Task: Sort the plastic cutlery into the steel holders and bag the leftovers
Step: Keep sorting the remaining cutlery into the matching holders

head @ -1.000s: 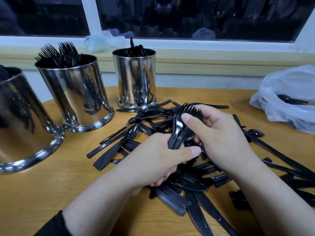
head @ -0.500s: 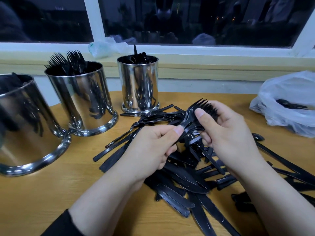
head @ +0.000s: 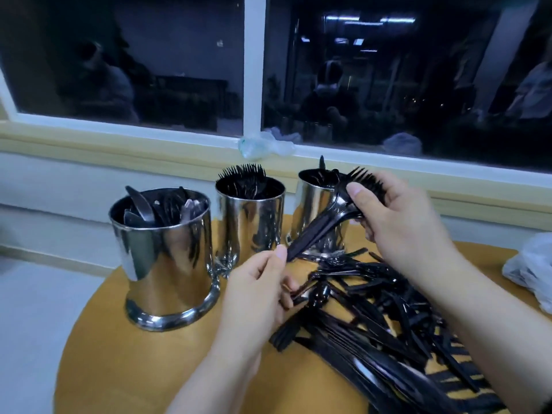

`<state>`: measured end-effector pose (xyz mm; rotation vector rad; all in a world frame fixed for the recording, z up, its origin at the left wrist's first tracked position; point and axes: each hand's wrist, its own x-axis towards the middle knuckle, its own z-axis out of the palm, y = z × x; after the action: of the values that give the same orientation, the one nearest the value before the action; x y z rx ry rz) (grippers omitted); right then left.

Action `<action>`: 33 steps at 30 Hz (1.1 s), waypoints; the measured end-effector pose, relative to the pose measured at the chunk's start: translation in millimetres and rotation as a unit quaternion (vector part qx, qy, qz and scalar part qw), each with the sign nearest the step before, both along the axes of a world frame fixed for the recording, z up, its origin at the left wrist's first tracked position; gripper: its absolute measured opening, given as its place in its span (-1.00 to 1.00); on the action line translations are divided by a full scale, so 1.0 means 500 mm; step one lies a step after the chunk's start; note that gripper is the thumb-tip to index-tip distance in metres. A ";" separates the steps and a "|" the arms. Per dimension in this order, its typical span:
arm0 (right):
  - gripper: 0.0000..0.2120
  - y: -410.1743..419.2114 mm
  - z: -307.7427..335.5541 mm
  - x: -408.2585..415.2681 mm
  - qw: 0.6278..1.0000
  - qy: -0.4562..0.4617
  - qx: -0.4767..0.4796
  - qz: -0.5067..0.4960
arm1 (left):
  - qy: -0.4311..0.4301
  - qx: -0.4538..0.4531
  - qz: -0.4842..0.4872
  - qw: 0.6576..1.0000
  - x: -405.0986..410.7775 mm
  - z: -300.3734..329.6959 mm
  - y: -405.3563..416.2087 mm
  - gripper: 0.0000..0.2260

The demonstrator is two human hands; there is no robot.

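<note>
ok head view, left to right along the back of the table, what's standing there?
Steel holder with knives → steel holder with forks → third steel holder, partly behind the fork bundle gripped by the right hand → white plastic bag at the right edge.

I find no text, label, brand, number or sign that I can read anywhere in my head view. The steel holders (head: 167,255) at ten o'clock carry only reflections on their walls, and the plastic bag (head: 534,273) at three o'clock shows no print that I can make out.
</note>
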<state>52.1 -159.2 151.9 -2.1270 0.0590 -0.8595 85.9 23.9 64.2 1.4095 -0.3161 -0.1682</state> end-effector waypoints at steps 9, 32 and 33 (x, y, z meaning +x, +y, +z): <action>-0.79 0.083 0.129 0.168 0.984 -0.073 -0.145 -0.067 | 0.024 0.017 0.016 0.999 0.063 -0.007 0.088 -0.77; -0.61 0.097 0.044 0.267 0.955 0.095 -0.273 -0.065 | 0.032 0.016 0.018 0.999 0.094 -0.004 0.113 -0.77; -0.62 0.088 0.038 0.260 0.960 0.099 -0.255 -0.059 | 0.031 0.019 0.016 0.999 0.092 -0.004 0.111 -0.77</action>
<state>182.2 -115.1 170.9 -2.7145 0.0743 -0.7865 131.9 79.4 62.0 1.4441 -0.2403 -0.1926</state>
